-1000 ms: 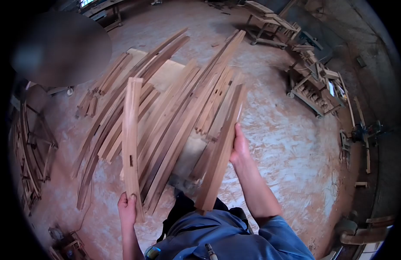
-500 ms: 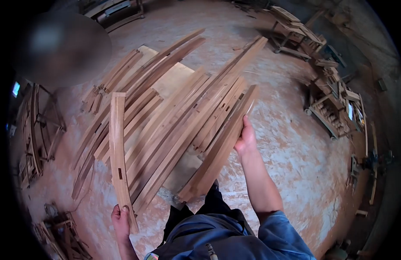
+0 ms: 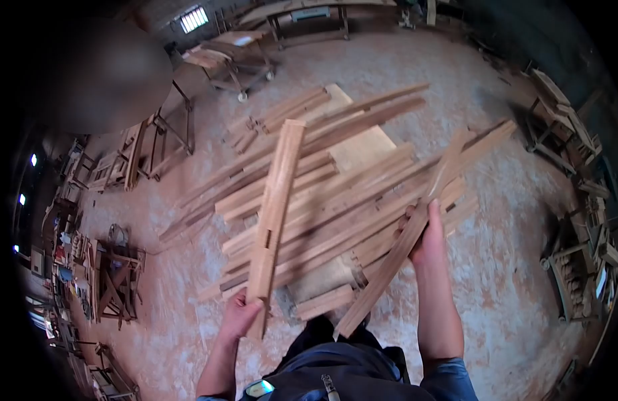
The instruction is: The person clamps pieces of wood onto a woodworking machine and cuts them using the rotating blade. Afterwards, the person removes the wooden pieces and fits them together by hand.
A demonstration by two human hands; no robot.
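Where not covered, streaked reddish and pale: floor (image 3: 509, 281); next, spread across it, loose pile of timber strips (image 3: 362, 182), mostly aslant, with pale panels (image 3: 367, 146) showing beneath; then plain strip (image 3: 388, 269), raised over the pile's near right side — clamped round the middle by right hand (image 3: 430, 235), thumb along one edge; slotted strip (image 3: 278, 187), raised over the left part, gripped near its lower end by left hand (image 3: 238, 314), thumb on the face; lastly, in its lower half, slot (image 3: 267, 239) — narrow, dark
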